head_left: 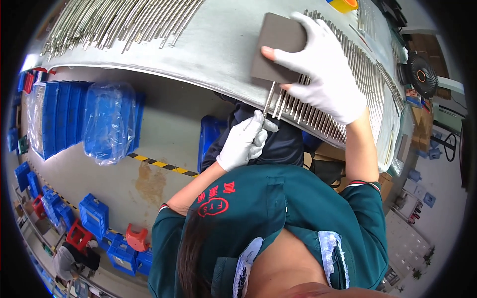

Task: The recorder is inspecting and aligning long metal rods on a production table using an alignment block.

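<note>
In a white glove with bare thumb and fingertip, my right hand (pixel 328 72) grips a dark grey-brown rectangular block (pixel 279 42). The block rests over the near-left end of a long row of thin metal rods (pixel 355 62) on the table. My left hand (pixel 242 142), also gloved, is at the table's front edge. Its fingertips pinch the near end of one metal rod (pixel 270 97), whose far part passes under the block. Other rod ends stick out over the edge just right of it.
More metal rods (pixel 119 22) lie spread at the table's far left. A yellow container (pixel 344 5) and a black fan (pixel 421 72) stand at the far right. Blue crates (pixel 59 116), one bagged in clear plastic, stack left of the table. Another person (pixel 67 260) is at lower left.
</note>
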A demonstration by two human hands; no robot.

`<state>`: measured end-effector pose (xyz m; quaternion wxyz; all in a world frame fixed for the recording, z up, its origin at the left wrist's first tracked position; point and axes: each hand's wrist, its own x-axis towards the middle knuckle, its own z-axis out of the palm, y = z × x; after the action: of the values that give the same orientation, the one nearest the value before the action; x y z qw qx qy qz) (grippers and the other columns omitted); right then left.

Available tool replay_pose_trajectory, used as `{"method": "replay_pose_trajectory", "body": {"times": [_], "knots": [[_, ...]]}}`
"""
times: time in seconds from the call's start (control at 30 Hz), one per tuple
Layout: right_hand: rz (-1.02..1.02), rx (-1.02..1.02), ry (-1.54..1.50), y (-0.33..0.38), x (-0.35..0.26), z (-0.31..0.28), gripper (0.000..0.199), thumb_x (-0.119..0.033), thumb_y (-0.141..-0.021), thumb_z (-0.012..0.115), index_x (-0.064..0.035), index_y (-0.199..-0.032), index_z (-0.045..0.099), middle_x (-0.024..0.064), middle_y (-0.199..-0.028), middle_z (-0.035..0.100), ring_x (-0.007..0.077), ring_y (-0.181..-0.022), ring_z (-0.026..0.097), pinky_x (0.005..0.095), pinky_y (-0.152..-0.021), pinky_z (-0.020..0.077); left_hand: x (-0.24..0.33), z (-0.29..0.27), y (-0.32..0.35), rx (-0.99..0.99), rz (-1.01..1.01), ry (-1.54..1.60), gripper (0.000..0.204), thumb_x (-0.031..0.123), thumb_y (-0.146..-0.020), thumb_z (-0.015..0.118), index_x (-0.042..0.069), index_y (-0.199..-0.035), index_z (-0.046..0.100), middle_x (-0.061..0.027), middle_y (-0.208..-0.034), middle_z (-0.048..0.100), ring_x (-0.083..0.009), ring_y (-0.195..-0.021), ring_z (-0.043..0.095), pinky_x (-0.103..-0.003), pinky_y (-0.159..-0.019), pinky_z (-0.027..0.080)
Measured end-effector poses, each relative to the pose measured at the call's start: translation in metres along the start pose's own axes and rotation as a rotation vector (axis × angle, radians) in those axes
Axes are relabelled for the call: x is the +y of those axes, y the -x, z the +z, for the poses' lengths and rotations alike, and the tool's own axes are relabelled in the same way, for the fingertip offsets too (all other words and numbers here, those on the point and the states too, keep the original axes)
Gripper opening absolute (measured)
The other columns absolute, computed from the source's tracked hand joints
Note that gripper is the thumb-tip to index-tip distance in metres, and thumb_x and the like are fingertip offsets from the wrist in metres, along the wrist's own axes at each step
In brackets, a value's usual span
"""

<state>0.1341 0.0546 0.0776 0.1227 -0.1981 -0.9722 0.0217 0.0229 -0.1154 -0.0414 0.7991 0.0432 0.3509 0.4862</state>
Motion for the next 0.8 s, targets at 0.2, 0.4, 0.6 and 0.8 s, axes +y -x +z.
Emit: {"method": "replay_pose_trajectory", "body": {"times": [0.2,0.4,0.6,0.8], "knots": [[0.084,-0.062,0.026,0.036,0.029,-0.016,0.066,-0.019,-0.058,0.081,-0.0285,-0.121,0.066,0.0218,-0.135,0.045,0.0377,-0.124,0.045,0.0427,-0.106,0.0367,-0.004,0.001,0.001,0.079,0.055,-0.026,0.044,0.044,-0.1,0.046,0.001,-0.096,0.058,0.0043,-0.062,0.041,-0.0009,-0.041,0.027,-0.018,-0.037,0.024],[0.029,-0.026,-0.041,0.019,0.011,-0.006,0.069,-0.023,-0.057,0.082,-0.0291,-0.123,0.064,0.0214,-0.135,0.045,0.0368,-0.122,0.046,0.0422,-0.107,0.0337,-0.004,0.002,-0.001,0.041,0.077,-0.004,0.034,0.035,-0.1,0.05,0.001,-0.102,0.055,0.0026,-0.067,0.044,-0.0007,-0.041,0.027,-0.018,-0.037,0.024],[0.065,-0.052,-0.081,0.021,0.018,-0.006,0.074,-0.01,-0.052,0.083,-0.0274,-0.122,0.065,0.0215,-0.136,0.044,0.0402,-0.122,0.046,0.0424,-0.104,0.0379,-0.004,0.003,0.001,0.076,0.109,-0.023,0.029,0.031,-0.1,0.051,0.002,-0.102,0.055,0.003,-0.066,0.044,-0.0001,-0.042,0.028,-0.018,-0.037,0.024],[0.033,-0.023,-0.023,0.007,0.004,-0.001,0.074,-0.009,-0.053,0.083,-0.0277,-0.122,0.064,0.0208,-0.138,0.043,0.0392,-0.124,0.046,0.0414,-0.105,0.0382,0.005,0.01,0.003,0.046,0.063,-0.214,0.038,0.037,-0.101,0.046,0.001,-0.099,0.057,0.0031,-0.06,0.04,-0.0024,-0.041,0.027,-0.02,-0.037,0.022]]}}
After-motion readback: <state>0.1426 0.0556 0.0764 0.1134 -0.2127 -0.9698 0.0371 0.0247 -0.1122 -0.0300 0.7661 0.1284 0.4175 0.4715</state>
